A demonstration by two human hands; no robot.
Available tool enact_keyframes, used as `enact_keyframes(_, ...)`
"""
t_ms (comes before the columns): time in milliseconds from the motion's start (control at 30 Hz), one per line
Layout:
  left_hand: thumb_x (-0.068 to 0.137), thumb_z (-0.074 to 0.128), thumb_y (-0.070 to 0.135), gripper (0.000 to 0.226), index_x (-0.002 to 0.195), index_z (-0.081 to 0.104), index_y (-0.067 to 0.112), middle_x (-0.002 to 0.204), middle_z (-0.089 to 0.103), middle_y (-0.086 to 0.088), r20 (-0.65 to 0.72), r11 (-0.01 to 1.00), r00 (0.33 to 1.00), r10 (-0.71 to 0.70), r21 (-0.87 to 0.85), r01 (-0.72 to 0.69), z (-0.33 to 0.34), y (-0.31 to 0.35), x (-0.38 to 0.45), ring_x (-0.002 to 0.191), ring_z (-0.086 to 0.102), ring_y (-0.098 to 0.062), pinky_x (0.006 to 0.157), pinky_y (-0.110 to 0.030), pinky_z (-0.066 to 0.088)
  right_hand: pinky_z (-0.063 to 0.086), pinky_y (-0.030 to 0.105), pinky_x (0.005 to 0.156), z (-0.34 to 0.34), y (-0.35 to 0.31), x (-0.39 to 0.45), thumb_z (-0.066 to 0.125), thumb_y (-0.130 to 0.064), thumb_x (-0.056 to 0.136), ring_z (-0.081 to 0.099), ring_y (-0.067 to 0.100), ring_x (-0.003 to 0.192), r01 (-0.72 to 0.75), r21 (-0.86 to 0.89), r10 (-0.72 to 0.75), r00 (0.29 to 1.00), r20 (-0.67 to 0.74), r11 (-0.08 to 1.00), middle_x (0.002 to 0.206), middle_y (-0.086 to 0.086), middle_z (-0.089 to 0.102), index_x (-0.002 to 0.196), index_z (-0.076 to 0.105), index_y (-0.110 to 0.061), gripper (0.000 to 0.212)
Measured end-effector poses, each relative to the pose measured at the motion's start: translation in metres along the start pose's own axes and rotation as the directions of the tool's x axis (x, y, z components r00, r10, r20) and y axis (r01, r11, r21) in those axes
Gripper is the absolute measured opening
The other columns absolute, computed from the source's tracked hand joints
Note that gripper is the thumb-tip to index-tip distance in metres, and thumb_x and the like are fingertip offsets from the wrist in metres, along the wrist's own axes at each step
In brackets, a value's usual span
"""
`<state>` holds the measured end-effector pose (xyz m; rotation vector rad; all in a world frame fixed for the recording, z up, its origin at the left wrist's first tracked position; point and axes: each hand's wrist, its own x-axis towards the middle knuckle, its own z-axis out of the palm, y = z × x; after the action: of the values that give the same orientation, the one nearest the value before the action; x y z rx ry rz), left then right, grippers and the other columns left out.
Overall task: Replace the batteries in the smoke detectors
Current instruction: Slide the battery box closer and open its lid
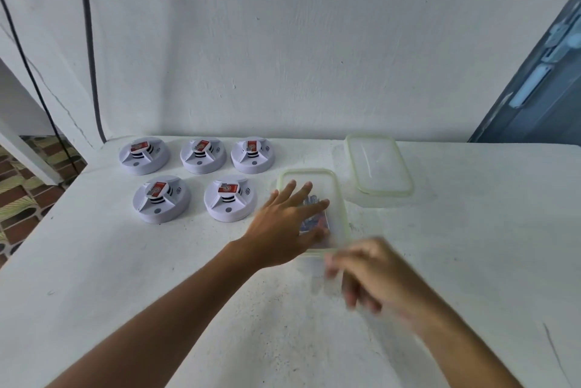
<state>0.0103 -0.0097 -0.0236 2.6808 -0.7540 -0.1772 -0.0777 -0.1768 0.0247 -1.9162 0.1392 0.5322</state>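
Risked skidding the lidded container (341, 199) off the tabletop (157, 277): left hand (283, 224) pressed flat, fingers spread; right hand (371, 274) too blurred to tell its grip.

I've got one view only, the head camera, so nothing overlaps with another. It looks forward and down from above the near edge of the white table (125, 277), facing the white wall (283, 42) at 12 o'clock. Wide-angle, edges bending. It sits close: both forearms come in from 6 o'clock, and a blue door (540, 95) shows at 2 o'clock.
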Motion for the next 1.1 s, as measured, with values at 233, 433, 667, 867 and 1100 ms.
enact_keyframes(233, 0.084, 0.07, 0.035, 0.027, 0.11, 0.073, 0.03, 0.147, 0.045, -0.006, -0.319, 0.959, 0.948, 0.003, -0.269, -0.093, 0.015, -0.009, -0.01, 0.143, 0.027, -0.028, 0.115, -0.051, 0.026, 0.033, 0.032, 0.113, -0.012, -0.036, 0.12, 0.048, -0.004, 0.094, 0.045, 0.016, 0.133, 0.455, -0.527, -0.589, 0.8, -0.113, 0.718, 0.14, 0.005, 0.053, 0.127, 0.061, -0.011, 0.036)
enact_keyframes(433, 0.085, 0.069, 0.038, 0.021, 0.105, 0.072, 0.043, 0.149, 0.043, -0.002, -0.304, 0.969, 0.952, 0.045, -0.217, -0.115, 0.008, -0.007, -0.022, 0.141, 0.026, -0.03, 0.107, -0.055, 0.035, 0.02, 0.034, 0.116, -0.005, -0.015, 0.112, 0.036, -0.019, 0.103, 0.019, 0.018, 0.147, 0.368, -0.679, -0.5, 0.866, 0.001, 0.635, 0.154, 0.003, 0.035, 0.142, 0.046, -0.017, 0.04)
enact_keyframes(667, 0.091, 0.042, 0.055, 0.035, 0.115, 0.066, 0.046, 0.155, 0.032, -0.003, -0.324, 0.99, 0.941, 0.1, -0.057, -0.125, 0.004, -0.038, -0.048, 0.147, 0.013, -0.032, 0.11, -0.065, 0.024, 0.025, 0.038, 0.114, 0.014, 0.003, 0.071, 0.03, -0.036, 0.103, 0.022, 0.029, 0.145, 0.113, -0.893, -0.462, 0.88, -0.114, 0.436, 0.156, 0.01, 0.03, 0.147, 0.035, -0.014, 0.049)
enact_keyframes(867, 0.093, 0.026, 0.065, 0.045, 0.126, 0.053, 0.053, 0.158, 0.023, -0.001, -0.282, 0.997, 0.959, 0.035, -0.054, -0.052, 0.001, -0.048, -0.048, 0.15, -0.002, -0.026, 0.117, -0.057, 0.007, 0.054, 0.047, 0.08, 0.032, 0.018, 0.048, 0.04, -0.045, 0.087, 0.063, 0.039, 0.107, -0.077, -0.906, -0.476, 0.831, -0.289, 0.416, 0.119, 0.019, 0.066, 0.117, 0.066, -0.009, 0.054)
enact_keyframes(1100, 0.09, 0.02, 0.068, 0.055, 0.132, 0.049, 0.047, 0.155, 0.016, 0.006, -0.22, 0.987, 0.975, 0.031, -0.148, -0.065, 0.0, -0.049, -0.045, 0.147, -0.013, -0.012, 0.117, -0.041, -0.008, 0.05, 0.044, 0.082, 0.037, 0.03, 0.034, 0.046, -0.038, 0.084, 0.06, 0.032, 0.106, 0.102, -0.844, -0.679, 0.648, -0.345, 0.527, 0.113, 0.011, 0.064, 0.107, 0.07, -0.013, 0.041)
